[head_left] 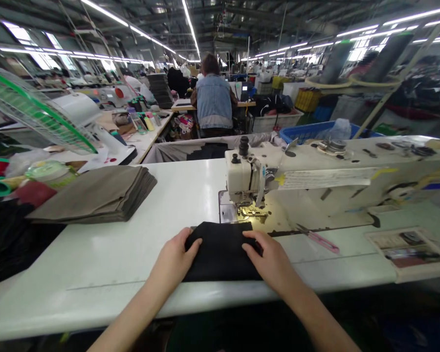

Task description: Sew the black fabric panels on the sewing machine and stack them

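Two hands grip black fabric before a sewing machine

At far left, a fan with a green-rimmed guard (40,110) stands beyond a stack of grey-brown fabric pieces (95,193) on the pale sewing table (132,254). The left hand (179,254) has its thumb and fingers closed on the left side of the black fabric (220,254), which lies near the table's front edge, just in front of the needle area. The right hand (266,254) grasps the fabric's right side between thumb and fingers. Behind it is the industrial sewing machine (300,171), its lamp lighting the plate. Farther right lie pink-handled scissors (320,239), then a shallow tray (410,252) of small items.
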Demonstrator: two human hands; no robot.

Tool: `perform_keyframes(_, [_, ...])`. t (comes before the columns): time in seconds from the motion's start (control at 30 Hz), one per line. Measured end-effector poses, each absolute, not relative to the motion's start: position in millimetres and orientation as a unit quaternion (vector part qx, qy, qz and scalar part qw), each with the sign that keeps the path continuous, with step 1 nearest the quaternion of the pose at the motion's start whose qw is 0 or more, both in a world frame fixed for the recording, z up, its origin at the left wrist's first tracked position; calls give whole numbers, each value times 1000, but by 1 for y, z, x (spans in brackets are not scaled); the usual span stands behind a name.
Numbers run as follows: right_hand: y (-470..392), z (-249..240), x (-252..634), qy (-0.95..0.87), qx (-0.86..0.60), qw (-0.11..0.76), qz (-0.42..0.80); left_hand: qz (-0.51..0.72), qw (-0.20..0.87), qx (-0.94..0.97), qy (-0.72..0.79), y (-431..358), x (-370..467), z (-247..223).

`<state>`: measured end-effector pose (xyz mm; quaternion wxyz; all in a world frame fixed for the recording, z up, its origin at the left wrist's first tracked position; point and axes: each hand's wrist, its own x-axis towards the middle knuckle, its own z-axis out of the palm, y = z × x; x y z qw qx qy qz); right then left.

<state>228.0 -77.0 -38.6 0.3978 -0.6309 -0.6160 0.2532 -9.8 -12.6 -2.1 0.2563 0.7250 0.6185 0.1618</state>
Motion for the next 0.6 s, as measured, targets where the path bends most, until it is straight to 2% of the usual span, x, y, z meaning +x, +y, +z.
perform_keyframes(0.17, [-82,-44,229,-623,-638,394,222,149,230,715,643,-23,-10,-6])
perform_keyframes(0.6, [-78,-35,228,-624,-655,357,232,134,233,702,660,-22,-9,0])
